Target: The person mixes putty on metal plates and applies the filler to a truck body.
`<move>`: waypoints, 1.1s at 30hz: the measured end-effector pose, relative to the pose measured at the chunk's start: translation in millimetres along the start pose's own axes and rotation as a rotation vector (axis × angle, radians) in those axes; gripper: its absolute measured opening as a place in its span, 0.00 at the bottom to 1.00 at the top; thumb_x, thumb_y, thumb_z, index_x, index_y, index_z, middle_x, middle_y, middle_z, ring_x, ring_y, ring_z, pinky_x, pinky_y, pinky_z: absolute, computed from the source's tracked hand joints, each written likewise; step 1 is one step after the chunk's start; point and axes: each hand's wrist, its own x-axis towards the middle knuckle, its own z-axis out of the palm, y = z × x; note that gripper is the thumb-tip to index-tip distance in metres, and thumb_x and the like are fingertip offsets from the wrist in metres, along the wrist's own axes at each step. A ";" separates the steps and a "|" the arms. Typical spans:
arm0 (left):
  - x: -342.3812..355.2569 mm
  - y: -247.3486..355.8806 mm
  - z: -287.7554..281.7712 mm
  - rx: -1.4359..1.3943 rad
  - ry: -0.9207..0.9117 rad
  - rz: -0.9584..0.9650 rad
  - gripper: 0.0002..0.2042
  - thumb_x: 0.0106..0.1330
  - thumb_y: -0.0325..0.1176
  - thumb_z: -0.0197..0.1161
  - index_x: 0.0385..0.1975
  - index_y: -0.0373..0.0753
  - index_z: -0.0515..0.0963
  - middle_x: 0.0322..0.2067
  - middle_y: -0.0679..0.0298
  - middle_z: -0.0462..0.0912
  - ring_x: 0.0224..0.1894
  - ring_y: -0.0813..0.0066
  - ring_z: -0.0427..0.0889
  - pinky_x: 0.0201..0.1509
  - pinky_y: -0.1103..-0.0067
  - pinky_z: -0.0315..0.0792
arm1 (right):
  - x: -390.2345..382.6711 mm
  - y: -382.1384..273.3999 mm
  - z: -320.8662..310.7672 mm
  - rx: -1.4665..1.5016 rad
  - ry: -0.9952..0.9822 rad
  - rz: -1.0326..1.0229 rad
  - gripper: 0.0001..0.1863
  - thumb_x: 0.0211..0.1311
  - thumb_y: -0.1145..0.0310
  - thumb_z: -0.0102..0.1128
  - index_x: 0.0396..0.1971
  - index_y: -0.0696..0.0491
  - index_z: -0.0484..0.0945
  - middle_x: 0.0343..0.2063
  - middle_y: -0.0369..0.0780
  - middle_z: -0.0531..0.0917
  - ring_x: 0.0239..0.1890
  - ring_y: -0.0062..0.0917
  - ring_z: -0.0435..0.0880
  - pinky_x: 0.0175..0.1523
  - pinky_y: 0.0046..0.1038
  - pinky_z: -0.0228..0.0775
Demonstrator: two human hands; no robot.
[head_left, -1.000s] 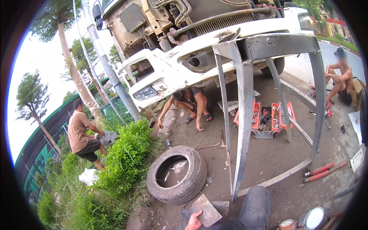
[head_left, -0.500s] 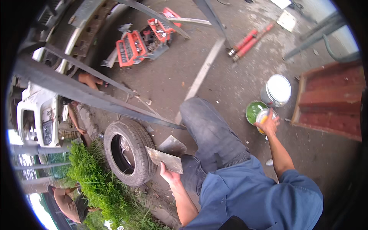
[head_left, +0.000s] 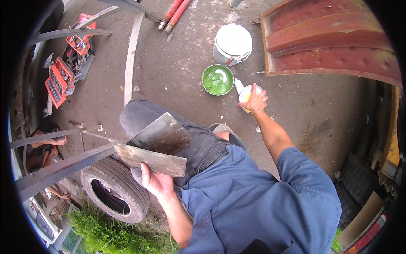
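My left hand (head_left: 155,181) grips a flat, greyish metal plate (head_left: 149,159) by its lower edge, thumb on its face. A darker rectangular plate (head_left: 165,134) stands out behind it, over my thigh; whether the same hand holds it too is hidden. My right hand (head_left: 255,101) reaches out and clasps a small white tin (head_left: 244,95) with a yellow patch from above, fingers spread round its top. Against that tin is a white tube (head_left: 238,86). Just left of it stands an open round tin of green paste (head_left: 218,80), a pale streak on its surface.
A lidded white bucket (head_left: 232,44) stands behind the green paste. A rusty red panel (head_left: 325,40) lies far right. Near my left side are a tyre (head_left: 116,190) and a metal bar (head_left: 72,166). Red toolboxes (head_left: 61,80) and another person's arm (head_left: 53,142) are at left.
My view has swung right. My right hand and the small tin, earlier overlapping the green paste tin, are now apart from it on its right. The left hand still holds the plate.
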 end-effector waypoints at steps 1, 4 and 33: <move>3.3 -4.0 6.8 -0.045 -0.037 -0.044 0.18 0.72 0.36 0.55 0.59 0.37 0.71 0.58 0.59 0.76 0.60 0.62 0.73 0.68 0.62 0.62 | -0.1 1.5 0.9 0.024 0.001 0.008 0.74 0.27 0.43 0.83 0.73 0.28 0.36 0.71 0.58 0.39 0.71 0.62 0.44 0.64 0.64 0.55; 6.1 -13.8 24.5 -0.137 -0.105 -0.141 0.17 0.73 0.35 0.54 0.59 0.37 0.72 0.57 0.58 0.77 0.60 0.63 0.74 0.68 0.62 0.63 | 0.5 9.7 0.4 0.054 0.018 0.020 0.74 0.26 0.43 0.83 0.73 0.28 0.36 0.71 0.58 0.40 0.71 0.63 0.45 0.63 0.63 0.56; 49.6 -98.8 71.9 -0.093 -0.110 -0.483 0.18 0.74 0.36 0.52 0.59 0.36 0.69 0.57 0.61 0.76 0.61 0.64 0.73 0.67 0.65 0.64 | -166.5 -83.7 -77.7 1.719 -0.941 -0.771 0.33 0.60 0.67 0.67 0.64 0.57 0.64 0.61 0.43 0.70 0.61 0.29 0.73 0.61 0.33 0.69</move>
